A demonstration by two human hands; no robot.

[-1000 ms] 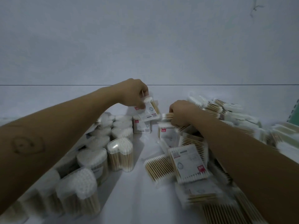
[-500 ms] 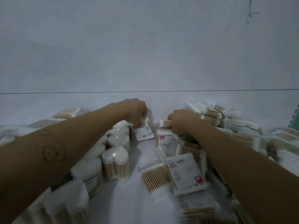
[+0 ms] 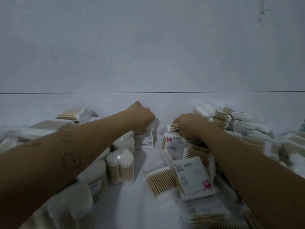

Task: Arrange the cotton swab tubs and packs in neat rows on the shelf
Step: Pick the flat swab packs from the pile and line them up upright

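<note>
My left hand [image 3: 140,117] reaches to the back of the white shelf [image 3: 142,204] and grips the top of an upright cotton swab pack [image 3: 145,139] standing against the back wall. My right hand [image 3: 188,124] holds another flat swab pack [image 3: 172,127] by its end, above an upright pack with a red label [image 3: 171,141]. Clear heart-shaped swab tubs [image 3: 121,166] stand in rows under my left forearm. A loose heap of flat packs [image 3: 193,177] lies under and around my right forearm.
More flat packs [image 3: 231,118] pile up at the back right, and others [image 3: 71,114] lie at the back left. The grey back wall [image 3: 148,47] closes off the shelf. A strip of bare shelf runs between the tubs and the heap.
My left hand has lowered its pack from a tilted hold in the air to upright at the back wall. My right hand stays on its pack. The view has tipped upward.
</note>
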